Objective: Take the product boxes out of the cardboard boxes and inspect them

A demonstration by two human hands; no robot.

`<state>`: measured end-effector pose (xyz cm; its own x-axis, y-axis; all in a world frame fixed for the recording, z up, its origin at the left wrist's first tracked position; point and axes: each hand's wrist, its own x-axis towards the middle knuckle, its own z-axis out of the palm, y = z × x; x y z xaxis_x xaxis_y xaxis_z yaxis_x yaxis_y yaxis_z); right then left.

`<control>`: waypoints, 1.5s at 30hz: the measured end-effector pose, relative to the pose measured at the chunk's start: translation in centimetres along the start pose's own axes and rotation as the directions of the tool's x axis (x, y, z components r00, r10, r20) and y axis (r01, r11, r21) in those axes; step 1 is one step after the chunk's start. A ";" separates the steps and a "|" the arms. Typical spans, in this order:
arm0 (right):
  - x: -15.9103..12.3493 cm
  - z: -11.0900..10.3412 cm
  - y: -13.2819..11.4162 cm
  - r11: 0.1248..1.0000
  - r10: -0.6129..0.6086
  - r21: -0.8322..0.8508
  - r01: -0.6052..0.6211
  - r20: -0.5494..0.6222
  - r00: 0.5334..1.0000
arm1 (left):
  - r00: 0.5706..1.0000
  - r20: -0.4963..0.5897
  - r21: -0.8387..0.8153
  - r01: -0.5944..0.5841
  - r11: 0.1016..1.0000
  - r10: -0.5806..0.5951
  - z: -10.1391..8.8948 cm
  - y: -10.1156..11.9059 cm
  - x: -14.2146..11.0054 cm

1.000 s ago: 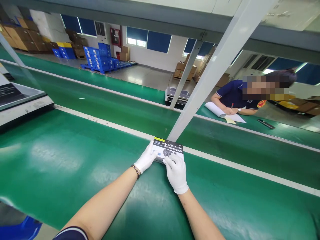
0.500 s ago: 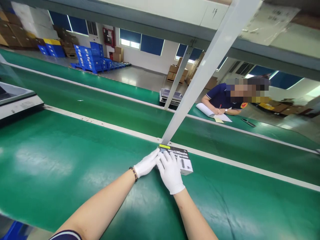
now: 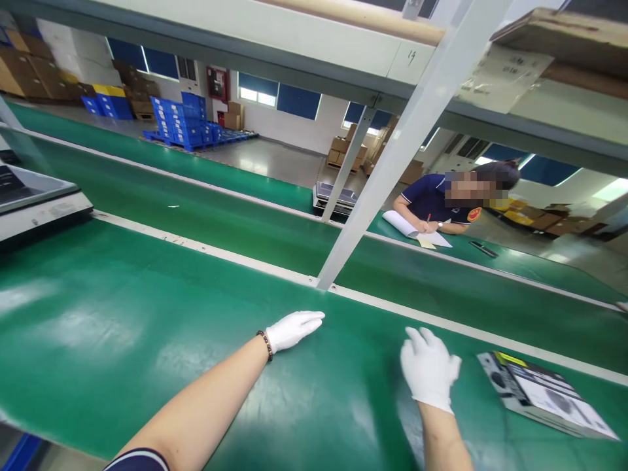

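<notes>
My left hand [image 3: 296, 331], in a white glove with a beaded bracelet at the wrist, rests over the green work surface [image 3: 196, 294] with its fingers stretched out and nothing in it. To the right, my right hand [image 3: 430, 366], gloved in white too, is held with its fingers apart and holds nothing. A printed product box [image 3: 549, 396], black and white with a yellow-green strip, lies tilted on the surface to the right of my right hand. A gap separates the hand from the box.
A slanting white post [image 3: 387, 150] rises from the bench's white rail [image 3: 245, 259]. A scale-like device [image 3: 44, 203] stands at the left. Across the belt a person [image 3: 432, 203] writes on paper. Blue crates [image 3: 179, 121] are stacked behind.
Both hands have let go of the box. It has moved right and turned, now apart from them. My right hand has moved right; my left hand has stayed nearly in place.
</notes>
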<state>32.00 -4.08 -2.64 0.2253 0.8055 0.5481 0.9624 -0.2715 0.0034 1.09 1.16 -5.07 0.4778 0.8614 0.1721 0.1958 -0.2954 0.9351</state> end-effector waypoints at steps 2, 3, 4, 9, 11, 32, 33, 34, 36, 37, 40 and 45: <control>-0.8 1.6 -3.8 0.990 -0.089 0.116 0.084 0.046 0.995 | 1.000 -0.019 0.015 -0.004 1.000 0.005 -0.2 0.1 -0.1; -1.2 2.5 -5.8 0.977 -0.135 0.175 0.122 0.063 0.989 | 1.000 -0.030 0.029 -0.002 1.000 0.003 -0.3 0.1 -0.1; -1.6 3.2 -7.5 0.963 -0.170 0.225 0.151 0.068 0.983 | 0.999 -0.047 0.046 0.001 0.999 0.002 -0.4 0.2 -0.2; -2.3 5.2 -11.2 0.898 -0.287 0.372 0.234 0.095 0.953 | 0.988 -0.156 0.142 0.041 0.989 -0.019 -0.7 0.7 -0.2; -2.0 5.3 -10.8 0.886 -0.301 0.403 0.230 0.121 0.946 | 0.977 -0.209 0.174 0.066 0.982 -0.028 -0.8 0.8 -0.1; -0.7 5.5 -10.3 0.835 -0.301 0.532 0.138 0.233 0.925 | 0.341 -0.937 0.341 0.845 0.411 0.076 -22.1 4.3 -14.7; -0.7 5.4 -10.4 0.832 -0.307 0.537 0.143 0.231 0.923 | 0.388 -0.921 0.370 0.847 0.381 0.032 -22.5 4.0 -14.6; -0.7 5.4 -10.4 0.826 -0.314 0.544 0.147 0.229 0.921 | 0.428 -0.904 0.401 0.842 0.362 0.005 -22.5 3.8 -14.3; -0.8 5.2 -10.5 0.812 -0.325 0.564 0.149 0.225 0.919 | 0.483 -0.876 0.452 0.819 0.352 0.002 -21.1 3.6 -13.3; -0.9 5.1 -10.5 0.802 -0.327 0.580 0.146 0.222 0.918 | 0.507 -0.862 0.477 0.805 0.353 0.009 -19.7 3.6 -12.7; -1.0 4.5 -10.6 0.747 -0.309 0.660 0.081 0.236 0.921 | 0.662 -0.750 0.612 0.689 0.389 0.009 -13.7 4.5 -10.6; -1.4 3.4 -11.0 0.417 -0.240 0.873 -0.253 0.374 0.896 | 0.990 -0.057 0.805 -0.032 0.592 0.131 -4.7 7.1 -7.4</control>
<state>21.58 -0.44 -6.34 0.0278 0.9837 0.1778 0.4765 0.1433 -0.8674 -5.04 -5.40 1.76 0.4497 0.8373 0.3108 0.7902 -0.5352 0.2985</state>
